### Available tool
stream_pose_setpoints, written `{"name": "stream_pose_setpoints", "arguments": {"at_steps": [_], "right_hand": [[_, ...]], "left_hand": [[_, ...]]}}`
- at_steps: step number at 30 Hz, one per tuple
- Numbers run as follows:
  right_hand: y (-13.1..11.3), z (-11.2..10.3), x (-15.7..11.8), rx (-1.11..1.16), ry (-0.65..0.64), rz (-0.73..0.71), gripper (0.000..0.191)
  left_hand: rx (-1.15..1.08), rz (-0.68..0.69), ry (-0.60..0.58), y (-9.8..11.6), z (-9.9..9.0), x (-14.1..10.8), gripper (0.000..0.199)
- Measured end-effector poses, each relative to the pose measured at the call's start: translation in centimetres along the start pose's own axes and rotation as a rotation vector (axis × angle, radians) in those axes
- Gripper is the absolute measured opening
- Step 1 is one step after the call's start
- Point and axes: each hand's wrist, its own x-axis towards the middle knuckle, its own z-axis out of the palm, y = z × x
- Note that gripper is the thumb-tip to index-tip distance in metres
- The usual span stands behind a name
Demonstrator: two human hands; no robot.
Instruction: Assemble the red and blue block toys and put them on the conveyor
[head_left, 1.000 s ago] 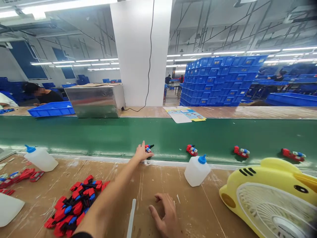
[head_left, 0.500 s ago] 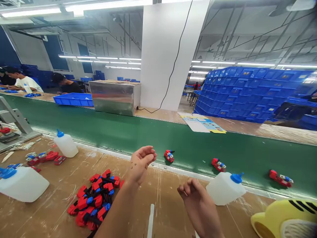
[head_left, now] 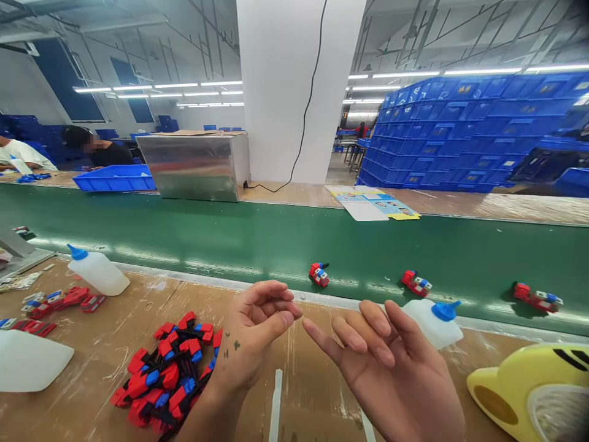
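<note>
My left hand (head_left: 257, 334) is held above the bench with its fingers loosely curled and apart, nothing visible in it. My right hand (head_left: 391, 368) is palm up beside it, little finger stretched toward the left fingertips, and it also looks empty. The two hands nearly meet. Left of my left forearm lies a heap of red, black and blue plastic toy parts (head_left: 170, 368). Behind my right hand stands a white squeeze bottle (head_left: 432, 322) with a blue cap, partly hidden. On the green belt sit a small red toy vehicle (head_left: 319, 275) and two more to its right.
The green conveyor belt (head_left: 221, 230) runs across, beyond the bench. A yellow striped object (head_left: 529, 387) is at right. Another white bottle (head_left: 99, 273) and red toy pieces (head_left: 76, 296) lie at left. Blue crates (head_left: 460, 135) are stacked behind. A person (head_left: 105, 150) sits at far left.
Both hands have come closer together, and the right hand has turned palm up with fingers spreading. My view has tilted down and shifted. The toys on the belt appear slightly farther right.
</note>
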Motion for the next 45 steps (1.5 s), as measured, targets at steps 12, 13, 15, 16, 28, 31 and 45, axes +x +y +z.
{"name": "stream_pose_setpoints", "arguments": {"at_steps": [12, 13, 15, 16, 28, 31, 45], "right_hand": [[-0.7, 0.7, -0.4, 0.027, 0.056, 0.036, 0.032], [-0.7, 0.7, -0.4, 0.026, 0.052, 0.036, 0.033], [-0.7, 0.6, -0.4, 0.02, 0.032, 0.041, 0.033], [-0.7, 0.5, -0.4, 0.017, 0.024, 0.042, 0.033], [-0.9, 0.9, -1.1, 0.051, 0.085, 0.055, 0.034], [-0.9, 0.9, -1.0, 0.096, 0.084, 0.064, 0.033], [-1.0, 0.9, -1.5, 0.051, 0.077, 0.026, 0.037]], "left_hand": [[0.248, 0.183, -0.058, -0.2, 0.6, -1.4, 0.033], [0.282, 0.196, -0.042, -0.1, 0.7, -1.5, 0.033], [0.365, 0.23, -0.012, 0.0, 1.0, -1.7, 0.034], [0.41, 0.25, -0.002, 0.0, 1.1, -1.8, 0.035], [0.558, 0.362, 0.001, 0.2, 1.3, -2.3, 0.039], [0.551, 0.38, 0.021, 0.1, 1.4, -2.4, 0.045], [0.701, 0.555, 0.031, -0.2, 1.6, -2.5, 0.053]]}}
